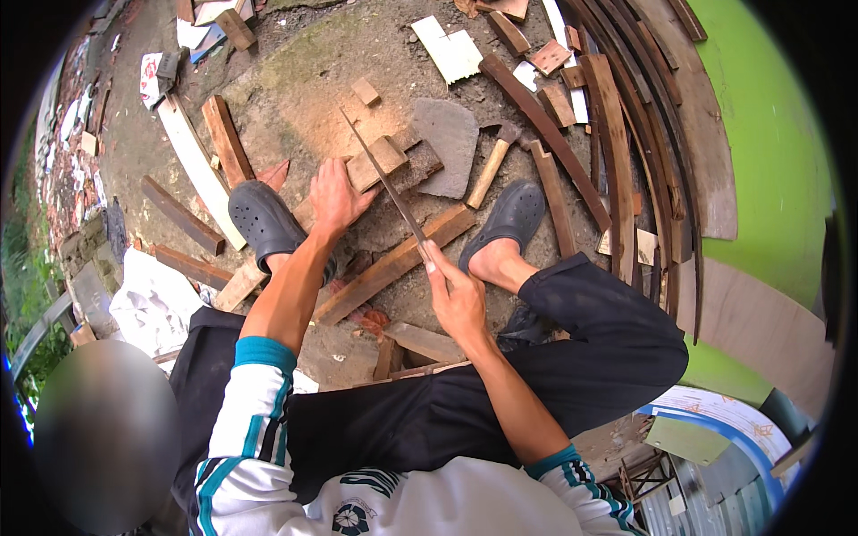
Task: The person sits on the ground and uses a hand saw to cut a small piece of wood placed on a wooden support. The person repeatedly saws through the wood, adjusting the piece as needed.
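My left hand [335, 198] is closed over a short piece of timber [379, 163], pressing it down between my feet. A long, thin handsaw [386, 183] lies across that timber, its blade seen nearly edge-on. The far tip points up and left over the ground. My right hand [458, 302] grips the saw's near end; the handle is mostly hidden by my fingers. Under and beside the timber sits a darker wooden block [422, 164]. Pale sawdust [344, 125] covers the ground beyond it, with a small offcut [365, 91] lying there.
A hammer [492, 166] lies right of a flat grey stone slab [445, 143]. One wooden beam [393, 266] crosses the ground between my shoes. Many long boards [617, 161] are stacked along the green wall [760, 116]. A white cloth [154, 299] lies at the left.
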`<control>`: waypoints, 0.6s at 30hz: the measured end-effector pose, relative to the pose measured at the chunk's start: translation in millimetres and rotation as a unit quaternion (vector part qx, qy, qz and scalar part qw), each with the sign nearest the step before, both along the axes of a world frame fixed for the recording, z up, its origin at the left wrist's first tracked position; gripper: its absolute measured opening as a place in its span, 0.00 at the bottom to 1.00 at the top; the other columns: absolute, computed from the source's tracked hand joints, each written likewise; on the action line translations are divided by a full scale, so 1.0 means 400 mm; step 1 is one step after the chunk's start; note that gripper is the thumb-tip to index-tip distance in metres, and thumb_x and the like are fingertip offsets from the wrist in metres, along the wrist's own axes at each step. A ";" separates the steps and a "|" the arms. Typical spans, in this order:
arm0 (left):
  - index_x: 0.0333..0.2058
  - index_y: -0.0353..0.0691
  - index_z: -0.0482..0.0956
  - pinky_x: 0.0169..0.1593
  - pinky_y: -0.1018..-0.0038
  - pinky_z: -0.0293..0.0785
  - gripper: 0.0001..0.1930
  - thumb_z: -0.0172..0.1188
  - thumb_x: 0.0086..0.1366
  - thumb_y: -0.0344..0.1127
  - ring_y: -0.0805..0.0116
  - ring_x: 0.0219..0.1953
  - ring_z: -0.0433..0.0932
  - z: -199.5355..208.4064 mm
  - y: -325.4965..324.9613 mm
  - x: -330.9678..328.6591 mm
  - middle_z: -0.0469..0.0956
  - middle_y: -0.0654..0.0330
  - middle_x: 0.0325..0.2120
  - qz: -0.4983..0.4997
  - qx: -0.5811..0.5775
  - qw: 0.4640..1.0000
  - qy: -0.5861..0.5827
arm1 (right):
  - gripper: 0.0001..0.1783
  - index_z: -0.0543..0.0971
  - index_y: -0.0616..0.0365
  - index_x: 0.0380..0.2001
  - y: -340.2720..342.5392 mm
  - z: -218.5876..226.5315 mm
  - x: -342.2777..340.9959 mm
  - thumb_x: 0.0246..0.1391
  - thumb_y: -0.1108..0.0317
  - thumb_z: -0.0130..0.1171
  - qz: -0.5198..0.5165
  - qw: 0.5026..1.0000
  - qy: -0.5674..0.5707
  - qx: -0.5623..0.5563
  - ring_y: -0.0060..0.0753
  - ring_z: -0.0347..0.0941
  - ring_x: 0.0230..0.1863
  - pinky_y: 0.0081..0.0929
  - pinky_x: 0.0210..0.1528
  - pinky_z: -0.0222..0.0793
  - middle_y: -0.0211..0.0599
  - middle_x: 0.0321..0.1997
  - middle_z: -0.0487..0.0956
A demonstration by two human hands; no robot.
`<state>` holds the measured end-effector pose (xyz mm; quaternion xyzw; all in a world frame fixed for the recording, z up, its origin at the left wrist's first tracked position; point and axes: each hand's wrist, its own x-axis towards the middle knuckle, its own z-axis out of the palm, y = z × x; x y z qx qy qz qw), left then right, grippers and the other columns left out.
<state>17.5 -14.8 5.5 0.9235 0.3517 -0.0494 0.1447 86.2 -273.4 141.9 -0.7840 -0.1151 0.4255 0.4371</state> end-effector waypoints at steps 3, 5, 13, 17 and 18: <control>0.50 0.37 0.75 0.52 0.57 0.68 0.38 0.79 0.46 0.54 0.51 0.50 0.74 0.006 0.000 0.001 0.74 0.52 0.41 0.009 -0.022 0.999 -0.023 | 0.19 0.79 0.60 0.60 -0.113 0.040 -0.032 0.69 0.69 0.57 -0.004 0.999 -0.040 0.012 0.37 0.82 0.56 0.28 0.56 0.75 0.51 0.56 0.83; 0.49 0.37 0.75 0.52 0.57 0.68 0.38 0.79 0.45 0.53 0.51 0.49 0.74 0.004 0.005 0.000 0.74 0.52 0.41 0.014 -0.028 0.999 -0.014 | 0.19 0.79 0.59 0.60 -0.100 0.049 -0.022 0.69 0.68 0.57 -0.007 0.999 -0.035 0.001 0.35 0.82 0.56 0.27 0.56 0.75 0.51 0.55 0.84; 0.48 0.37 0.75 0.51 0.58 0.67 0.37 0.79 0.44 0.52 0.50 0.47 0.74 0.000 0.013 0.002 0.74 0.53 0.40 0.020 -0.035 0.998 -0.042 | 0.18 0.82 0.52 0.58 0.010 -0.054 -0.014 0.68 0.64 0.58 -0.042 0.998 -0.043 0.026 0.47 0.84 0.50 0.34 0.47 0.78 0.49 0.51 0.84; 0.49 0.37 0.75 0.52 0.57 0.67 0.38 0.79 0.44 0.54 0.50 0.49 0.74 0.011 0.015 0.005 0.75 0.52 0.41 0.029 -0.046 0.998 -0.030 | 0.18 0.82 0.51 0.58 -0.134 -0.016 -0.056 0.68 0.64 0.58 -0.030 0.992 -0.116 0.050 0.50 0.84 0.48 0.34 0.45 0.78 0.50 0.48 0.84; 0.50 0.37 0.75 0.52 0.57 0.67 0.39 0.79 0.45 0.55 0.51 0.49 0.75 0.011 0.010 -0.001 0.76 0.52 0.41 0.023 -0.048 0.998 -0.033 | 0.18 0.81 0.52 0.59 -0.106 -0.024 -0.052 0.68 0.65 0.58 -0.035 0.995 -0.084 0.047 0.45 0.84 0.49 0.32 0.47 0.78 0.50 0.49 0.85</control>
